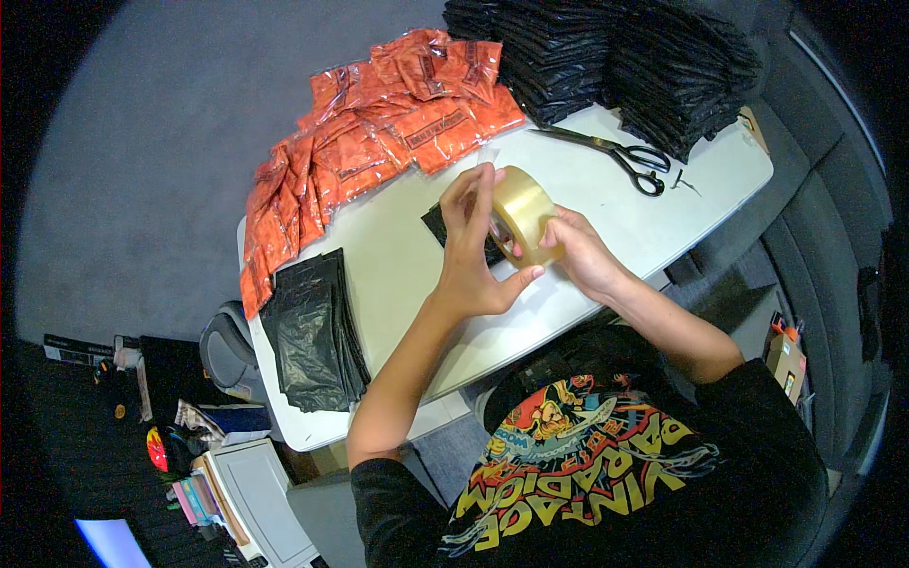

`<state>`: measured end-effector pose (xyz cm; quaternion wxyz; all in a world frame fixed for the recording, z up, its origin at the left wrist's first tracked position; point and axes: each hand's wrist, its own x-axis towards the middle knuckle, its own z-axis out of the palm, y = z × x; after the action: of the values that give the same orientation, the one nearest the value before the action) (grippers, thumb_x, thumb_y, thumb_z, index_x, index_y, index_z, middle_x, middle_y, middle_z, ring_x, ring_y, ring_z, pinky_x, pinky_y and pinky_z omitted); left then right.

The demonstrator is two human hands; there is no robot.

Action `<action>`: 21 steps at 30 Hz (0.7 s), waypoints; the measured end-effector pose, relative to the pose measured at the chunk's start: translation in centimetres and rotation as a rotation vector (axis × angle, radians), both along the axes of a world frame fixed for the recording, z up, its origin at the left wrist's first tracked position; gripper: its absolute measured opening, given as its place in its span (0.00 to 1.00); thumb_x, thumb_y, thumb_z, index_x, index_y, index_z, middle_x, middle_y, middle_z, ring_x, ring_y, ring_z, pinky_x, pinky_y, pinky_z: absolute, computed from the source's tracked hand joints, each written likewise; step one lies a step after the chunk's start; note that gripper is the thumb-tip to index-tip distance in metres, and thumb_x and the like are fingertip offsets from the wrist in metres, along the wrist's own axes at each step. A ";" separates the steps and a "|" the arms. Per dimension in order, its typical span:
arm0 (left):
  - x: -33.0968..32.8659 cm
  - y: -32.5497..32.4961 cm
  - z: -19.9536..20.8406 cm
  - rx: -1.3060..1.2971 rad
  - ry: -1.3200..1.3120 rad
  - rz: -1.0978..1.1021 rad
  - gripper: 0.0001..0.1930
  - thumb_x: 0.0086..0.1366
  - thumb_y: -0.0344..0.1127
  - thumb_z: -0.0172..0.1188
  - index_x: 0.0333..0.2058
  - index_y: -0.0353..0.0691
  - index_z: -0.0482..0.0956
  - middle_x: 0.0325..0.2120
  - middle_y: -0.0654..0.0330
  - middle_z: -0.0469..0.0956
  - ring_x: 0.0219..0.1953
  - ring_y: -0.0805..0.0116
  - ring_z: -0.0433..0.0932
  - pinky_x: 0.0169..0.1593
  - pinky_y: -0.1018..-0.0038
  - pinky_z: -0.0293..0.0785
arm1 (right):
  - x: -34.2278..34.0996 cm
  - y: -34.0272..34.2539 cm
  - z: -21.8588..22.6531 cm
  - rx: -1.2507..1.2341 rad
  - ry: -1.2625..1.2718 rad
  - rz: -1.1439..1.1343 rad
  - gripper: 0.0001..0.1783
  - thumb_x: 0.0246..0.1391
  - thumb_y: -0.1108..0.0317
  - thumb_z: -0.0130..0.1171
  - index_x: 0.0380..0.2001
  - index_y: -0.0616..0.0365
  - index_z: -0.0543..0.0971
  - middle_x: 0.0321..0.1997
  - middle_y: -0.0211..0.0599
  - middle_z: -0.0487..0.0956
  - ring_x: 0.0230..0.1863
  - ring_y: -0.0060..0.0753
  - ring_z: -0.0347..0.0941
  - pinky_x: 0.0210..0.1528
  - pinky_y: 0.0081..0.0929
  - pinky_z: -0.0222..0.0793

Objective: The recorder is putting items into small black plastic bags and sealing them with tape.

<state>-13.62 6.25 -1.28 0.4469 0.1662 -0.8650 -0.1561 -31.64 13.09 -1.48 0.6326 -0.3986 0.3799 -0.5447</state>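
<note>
Head view shows a roll of clear, yellowish tape [526,210] near the centre of the frame, held up above a white table [393,270] between two bare hands. The roll stands on edge rather than lying flat: its hollow core opens toward the left and slightly downward in the frame, facing the left palm, so the axis through the core runs roughly across the picture, while the broad outer band is turned up toward the camera. The right hand [582,254] grips the roll's wall from its lower right side, the thumb against the outer band and fingertips showing inside the core. The left hand [466,251] is on the other side, fingers pointing to the top of the frame and thumb spread wide below the roll; a short clear strip [488,154] shows at its fingertips, and whether they pinch it cannot be told. Beneath the hands, a black packet [435,223] is partly covered. Orange packets in clear wrap [379,142] spread across the upper left of the table, a stack of black bags [312,336] lies at lower left, and taller piles of black packets [615,62] fill the upper right, with black-handled scissors [632,156] just below them.
</note>
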 end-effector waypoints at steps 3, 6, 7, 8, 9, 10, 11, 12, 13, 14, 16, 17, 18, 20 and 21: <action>0.1 0.1 0.0 0.000 -0.008 -0.001 0.66 0.50 0.56 0.78 0.77 0.32 0.46 0.68 0.42 0.51 0.69 0.43 0.66 0.70 0.50 0.61 | 0.0 0.1 0.1 0.002 0.059 -0.008 0.24 0.54 0.67 0.49 0.54 0.63 0.77 0.38 0.35 0.83 0.38 0.25 0.79 0.46 0.24 0.75; 0.1 0.0 0.0 0.010 0.001 0.013 0.65 0.50 0.55 0.78 0.77 0.32 0.47 0.68 0.42 0.52 0.70 0.43 0.63 0.71 0.50 0.59 | -0.2 0.0 0.0 -0.001 0.078 0.025 0.28 0.56 0.67 0.48 0.60 0.63 0.74 0.42 0.38 0.83 0.43 0.27 0.80 0.51 0.25 0.75; 0.2 0.0 0.1 0.019 -0.002 0.012 0.65 0.50 0.54 0.77 0.77 0.32 0.47 0.69 0.43 0.52 0.71 0.43 0.62 0.72 0.50 0.58 | -0.3 0.0 -0.2 0.000 0.077 0.026 0.28 0.56 0.67 0.48 0.60 0.63 0.74 0.42 0.38 0.83 0.43 0.27 0.80 0.51 0.25 0.75; 0.3 -0.1 0.2 0.029 -0.004 0.012 0.64 0.51 0.54 0.77 0.77 0.32 0.47 0.69 0.43 0.52 0.71 0.43 0.60 0.72 0.50 0.57 | -0.3 0.1 -0.3 -0.002 0.002 0.045 0.30 0.58 0.67 0.48 0.64 0.63 0.71 0.46 0.40 0.83 0.47 0.27 0.80 0.54 0.27 0.74; 0.4 -0.1 0.3 0.030 -0.005 0.012 0.64 0.51 0.54 0.77 0.77 0.32 0.47 0.69 0.43 0.52 0.71 0.43 0.60 0.72 0.50 0.57 | -0.3 0.1 -0.4 -0.003 -0.074 0.065 0.32 0.60 0.66 0.48 0.67 0.63 0.69 0.49 0.42 0.82 0.50 0.28 0.80 0.57 0.28 0.74; 0.4 0.0 0.4 0.029 -0.026 0.016 0.63 0.52 0.54 0.75 0.77 0.32 0.47 0.70 0.43 0.51 0.71 0.43 0.59 0.73 0.51 0.55 | -0.3 0.1 -0.2 -0.002 -0.074 0.065 0.32 0.60 0.66 0.48 0.67 0.63 0.69 0.49 0.42 0.82 0.50 0.28 0.80 0.57 0.28 0.74; 0.5 -0.1 0.5 0.028 -0.048 0.019 0.62 0.53 0.53 0.74 0.77 0.32 0.46 0.70 0.44 0.51 0.72 0.44 0.58 0.74 0.51 0.53 | -0.3 0.1 0.0 0.007 -0.110 0.096 0.31 0.64 0.64 0.48 0.69 0.63 0.67 0.53 0.43 0.81 0.54 0.29 0.78 0.60 0.29 0.73; 0.7 -0.2 0.5 0.029 -0.048 0.019 0.62 0.53 0.53 0.74 0.77 0.32 0.46 0.70 0.44 0.51 0.72 0.44 0.58 0.74 0.51 0.53 | -0.3 0.1 0.2 0.016 -0.146 0.126 0.31 0.68 0.62 0.48 0.71 0.63 0.64 0.57 0.45 0.80 0.58 0.30 0.77 0.62 0.30 0.71; 1.0 -0.5 0.5 0.033 -0.051 0.005 0.60 0.53 0.51 0.73 0.76 0.32 0.47 0.70 0.42 0.51 0.73 0.43 0.54 0.74 0.51 0.53 | -0.1 0.1 0.2 0.016 -0.146 0.129 0.31 0.68 0.62 0.48 0.71 0.63 0.64 0.57 0.45 0.80 0.58 0.30 0.77 0.62 0.30 0.71; 1.1 -0.7 0.5 0.038 -0.054 -0.010 0.58 0.54 0.48 0.71 0.76 0.32 0.48 0.70 0.40 0.52 0.74 0.43 0.50 0.74 0.51 0.53 | 0.1 0.2 0.1 0.039 -0.102 0.114 0.31 0.71 0.59 0.49 0.71 0.63 0.65 0.59 0.44 0.79 0.59 0.29 0.76 0.63 0.30 0.71; 0.4 -0.7 -0.4 0.227 0.072 -0.012 0.56 0.57 0.49 0.69 0.76 0.32 0.48 0.70 0.40 0.51 0.74 0.44 0.50 0.74 0.51 0.53 | 0.7 0.4 -0.3 0.062 -0.060 0.102 0.31 0.74 0.56 0.50 0.71 0.64 0.65 0.60 0.43 0.78 0.61 0.29 0.75 0.64 0.29 0.70; 0.2 -0.7 -0.7 0.416 0.199 -0.016 0.54 0.59 0.50 0.66 0.77 0.32 0.47 0.71 0.40 0.50 0.74 0.45 0.49 0.74 0.52 0.52 | 1.2 0.5 -0.5 0.007 -0.022 0.085 0.31 0.75 0.55 0.50 0.71 0.64 0.65 0.62 0.41 0.77 0.62 0.28 0.74 0.65 0.28 0.69; 0.3 -0.9 -1.0 0.415 0.198 -0.013 0.54 0.59 0.50 0.66 0.77 0.32 0.47 0.71 0.40 0.50 0.74 0.45 0.49 0.74 0.52 0.52 | 1.6 0.5 -0.7 -0.047 0.015 0.068 0.31 0.76 0.54 0.50 0.71 0.65 0.64 0.63 0.40 0.77 0.63 0.27 0.73 0.66 0.27 0.68; 0.3 -1.0 -1.0 0.380 0.182 -0.055 0.53 0.63 0.51 0.63 0.77 0.33 0.46 0.72 0.41 0.48 0.75 0.48 0.48 0.75 0.52 0.51 | 1.9 0.5 -1.0 -0.068 0.031 0.056 0.30 0.76 0.56 0.50 0.70 0.65 0.64 0.63 0.39 0.77 0.63 0.27 0.72 0.66 0.27 0.67; 0.3 -1.0 -1.0 0.381 0.181 -0.055 0.53 0.63 0.51 0.63 0.77 0.33 0.46 0.72 0.41 0.48 0.75 0.48 0.48 0.75 0.52 0.51 | 1.9 0.5 -1.1 -0.088 0.047 0.044 0.30 0.76 0.57 0.51 0.70 0.66 0.65 0.63 0.38 0.76 0.63 0.26 0.71 0.66 0.26 0.66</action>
<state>-13.34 5.27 -2.26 0.4789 0.2095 -0.7804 -0.3431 -29.70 13.62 -2.55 0.6170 -0.4472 0.3614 -0.5374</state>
